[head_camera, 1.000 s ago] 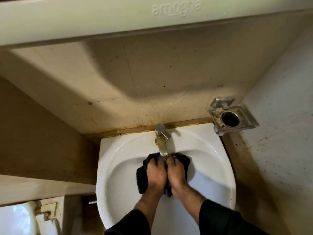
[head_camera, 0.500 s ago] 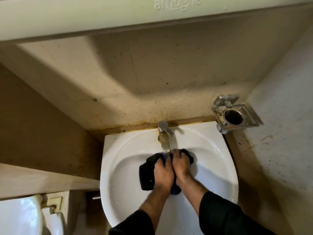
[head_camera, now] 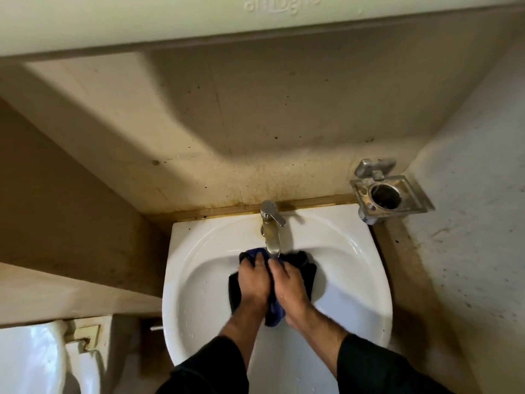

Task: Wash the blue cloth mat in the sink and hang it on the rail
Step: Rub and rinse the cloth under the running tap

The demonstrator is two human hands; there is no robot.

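The blue cloth mat (head_camera: 307, 275), dark and wet, is bunched up in the bowl of the white sink (head_camera: 352, 268), right under the spout of the steel tap (head_camera: 271, 231). My left hand (head_camera: 253, 282) and my right hand (head_camera: 289, 285) lie side by side on top of it, both gripping the cloth, so most of the mat is hidden. A blue fold hangs out below, between my wrists. No rail is in view.
A steel holder (head_camera: 383, 191) with a round hole is fixed to the wall at the sink's right rear. A white toilet cistern (head_camera: 31, 362) sits at lower left. A white cabinet edge (head_camera: 199, 21) overhangs the sink. Walls close in on both sides.
Both hands have stayed on the mat under the tap and shifted slightly on the cloth. The camera has tilted, so the sink sits a little further right in the frame.
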